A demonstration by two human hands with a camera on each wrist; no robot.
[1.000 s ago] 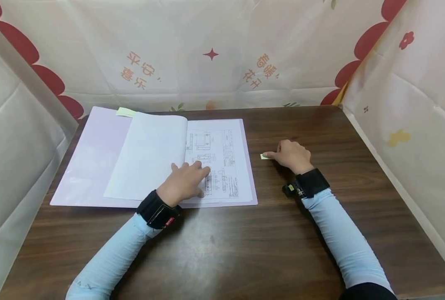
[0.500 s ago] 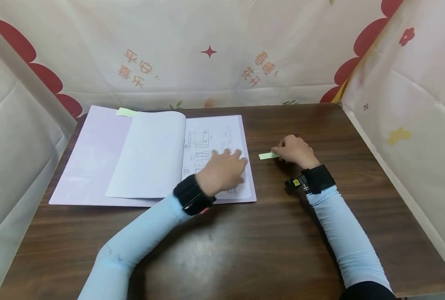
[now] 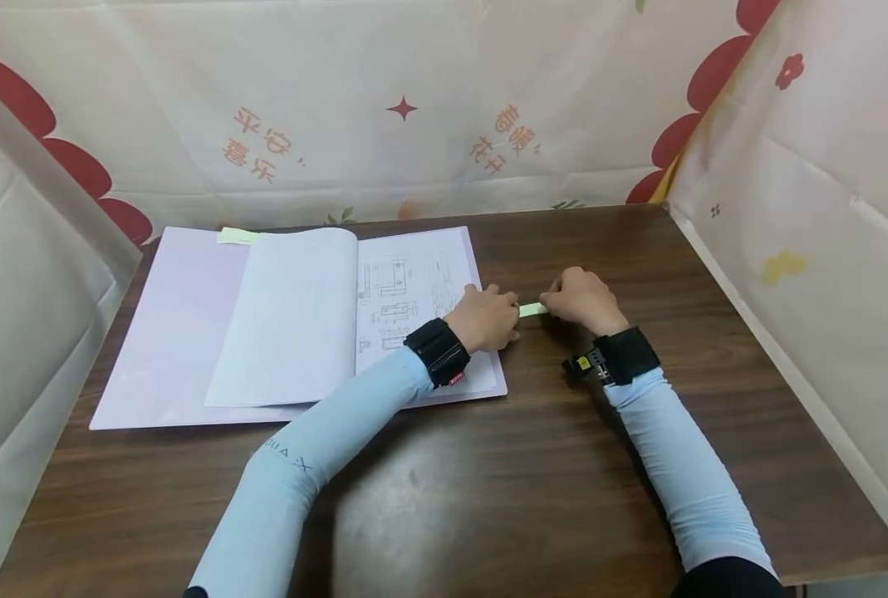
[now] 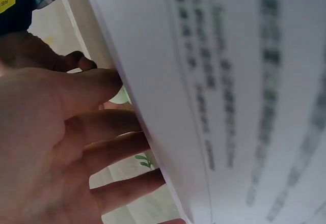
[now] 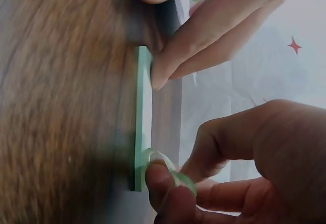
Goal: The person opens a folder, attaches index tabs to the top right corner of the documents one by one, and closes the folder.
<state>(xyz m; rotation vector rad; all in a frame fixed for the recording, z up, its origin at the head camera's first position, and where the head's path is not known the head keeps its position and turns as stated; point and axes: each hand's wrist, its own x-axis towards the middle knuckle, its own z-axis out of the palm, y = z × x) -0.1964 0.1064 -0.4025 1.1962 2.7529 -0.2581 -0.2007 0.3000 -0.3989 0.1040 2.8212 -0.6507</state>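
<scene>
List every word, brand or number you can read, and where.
"平安喜乐": back curtain.
"春暖花开": back curtain, to the right.
"X": left sleeve; other letters unclear.
Printed page: too small or blurred.
Red label, yellow label: too small.

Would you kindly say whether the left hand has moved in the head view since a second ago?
Yes, rightward: then the left hand was left of the red star on the backdrop; now it is to the star's right.
</scene>
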